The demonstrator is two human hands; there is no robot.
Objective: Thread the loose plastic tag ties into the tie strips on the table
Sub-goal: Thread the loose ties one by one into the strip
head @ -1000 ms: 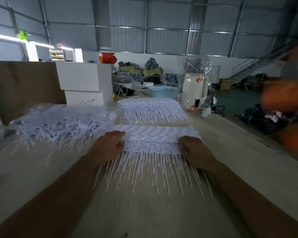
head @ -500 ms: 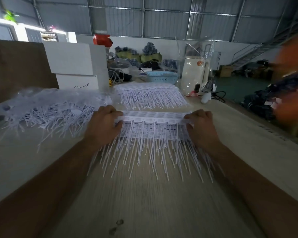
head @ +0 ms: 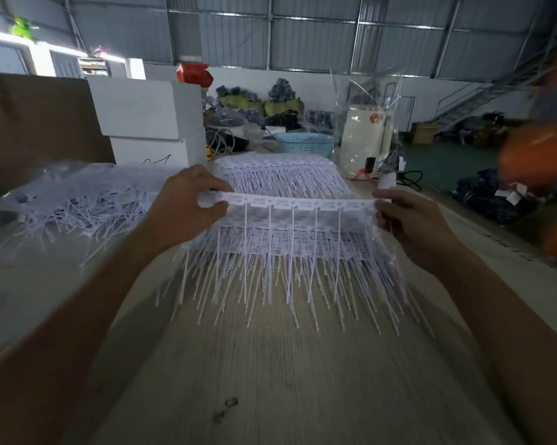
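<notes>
A white tie strip (head: 296, 203) is held level in the air, its thin ties hanging down. My left hand (head: 187, 207) pinches its left end and my right hand (head: 412, 223) pinches its right end. Below it a stack of white tie strips (head: 290, 252) lies on the wooden table (head: 270, 364), ties fanned toward me. A second stack of strips (head: 280, 175) lies farther back. A loose heap of white tag ties (head: 78, 200) spreads over the table's left side.
White boxes (head: 148, 123) stand at the back left beside a brown board (head: 39, 130). A blue basket (head: 306, 144) and a cream appliance (head: 364, 139) sit behind the stacks. A blurred person in orange (head: 540, 162) is at the right edge.
Both hands have lifted one strip off the near stack, from lying flat under my palms to hanging in the air between my fingers.
</notes>
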